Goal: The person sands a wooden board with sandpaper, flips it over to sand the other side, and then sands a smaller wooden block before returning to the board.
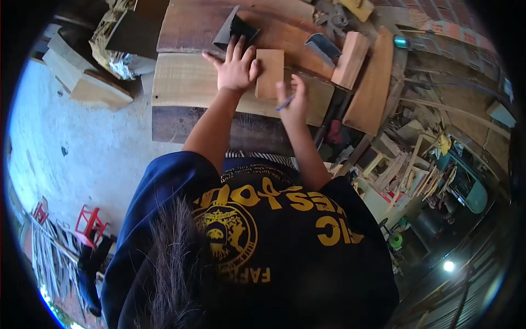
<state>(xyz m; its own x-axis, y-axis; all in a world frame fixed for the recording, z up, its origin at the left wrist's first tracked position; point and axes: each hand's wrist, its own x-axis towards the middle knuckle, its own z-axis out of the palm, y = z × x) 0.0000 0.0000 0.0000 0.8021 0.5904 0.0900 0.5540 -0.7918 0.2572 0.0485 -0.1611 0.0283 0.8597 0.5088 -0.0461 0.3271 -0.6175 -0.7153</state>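
Note:
A small rectangular wooden block point(270, 74) lies on a long pale board point(183, 82) on the workbench. My left hand point(235, 68) rests flat at the block's left side, fingers spread, with its fingertips near a dark folded piece of sandpaper or sheet point(241, 30). Just right of the block is my right hand point(293, 101), its fingers bent round a thin blue pen-like object point(285, 103). Another dark curved piece point(323, 48) lies farther right on the reddish board point(279, 27).
To the right stand a thick wooden block point(351, 59) and a long angled plank point(372, 82). Wood scraps point(408, 170) fill the right side. Board offcuts point(98, 90) lie at the left, and a red stool point(90, 225) stands lower left.

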